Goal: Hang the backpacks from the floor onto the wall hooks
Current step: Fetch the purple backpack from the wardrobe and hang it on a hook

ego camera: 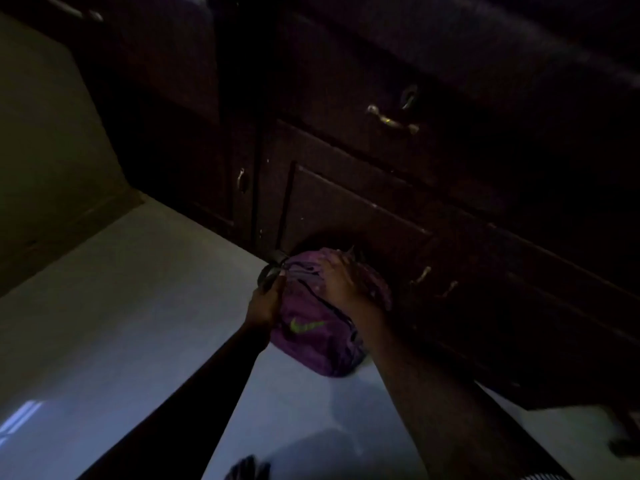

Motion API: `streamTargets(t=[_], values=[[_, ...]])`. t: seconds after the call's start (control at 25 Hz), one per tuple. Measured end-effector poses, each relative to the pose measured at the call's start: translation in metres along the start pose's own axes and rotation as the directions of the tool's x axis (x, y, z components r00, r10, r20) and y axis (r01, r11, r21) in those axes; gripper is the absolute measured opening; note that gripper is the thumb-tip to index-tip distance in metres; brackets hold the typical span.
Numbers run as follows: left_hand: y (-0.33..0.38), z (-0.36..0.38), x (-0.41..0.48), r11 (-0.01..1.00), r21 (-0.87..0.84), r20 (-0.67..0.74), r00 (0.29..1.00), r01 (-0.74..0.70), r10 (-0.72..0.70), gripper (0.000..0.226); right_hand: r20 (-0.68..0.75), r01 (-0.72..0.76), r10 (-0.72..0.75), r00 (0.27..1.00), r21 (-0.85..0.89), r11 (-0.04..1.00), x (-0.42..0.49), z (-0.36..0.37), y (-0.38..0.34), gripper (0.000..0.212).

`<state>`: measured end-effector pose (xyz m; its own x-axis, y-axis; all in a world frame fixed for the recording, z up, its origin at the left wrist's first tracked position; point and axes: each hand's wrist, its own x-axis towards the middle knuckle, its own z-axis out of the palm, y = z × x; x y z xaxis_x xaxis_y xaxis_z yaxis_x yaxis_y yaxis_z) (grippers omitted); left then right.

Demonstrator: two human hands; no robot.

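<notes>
Gripping black strap [269, 274], left hand [265, 303]; fingers of right hand [341, 282] flat atop purple backpack [311, 344] against cabinet [381, 202], open floor [138, 306] leftward.

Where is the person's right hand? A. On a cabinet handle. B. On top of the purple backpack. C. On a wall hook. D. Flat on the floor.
B: the right hand lies on top of the purple backpack, fingers spread over the fabric, while the left hand grips its dark strap.
</notes>
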<state>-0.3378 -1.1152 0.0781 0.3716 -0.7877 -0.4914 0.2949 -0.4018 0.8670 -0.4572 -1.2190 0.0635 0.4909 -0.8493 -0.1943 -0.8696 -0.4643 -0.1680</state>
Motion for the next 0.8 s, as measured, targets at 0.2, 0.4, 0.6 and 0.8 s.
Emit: streamTargets(t=[0.2, 0.4, 0.6, 0.8], values=[[-0.051, 0.021, 0.116, 1.000, 0.000, 0.008, 1.000, -0.013, 0.013, 0.036, -0.054, -0.099, 0.086, 0.995, -0.358, 0.929, 0.093, 0.062, 0.035, 0.043], [-0.048, 0.012, 0.115, 0.991, -0.095, -0.008, 0.996, 0.090, -0.091, 0.034, 0.141, 0.014, 0.029, 0.990, -0.294, 0.956, 0.092, 0.061, 0.011, 0.030], [0.005, -0.026, 0.020, 0.910, -0.170, 0.066, 0.926, 0.377, -0.372, 0.059, 0.399, -0.011, 0.004, 0.917, 0.015, 1.000, 0.063, -0.003, -0.083, 0.039], [0.047, -0.075, -0.110, 0.954, -0.043, 0.034, 0.954, 0.298, -0.296, 0.108, 0.546, 0.039, -0.152, 0.824, 0.214, 0.976, -0.014, -0.086, -0.176, 0.032]])
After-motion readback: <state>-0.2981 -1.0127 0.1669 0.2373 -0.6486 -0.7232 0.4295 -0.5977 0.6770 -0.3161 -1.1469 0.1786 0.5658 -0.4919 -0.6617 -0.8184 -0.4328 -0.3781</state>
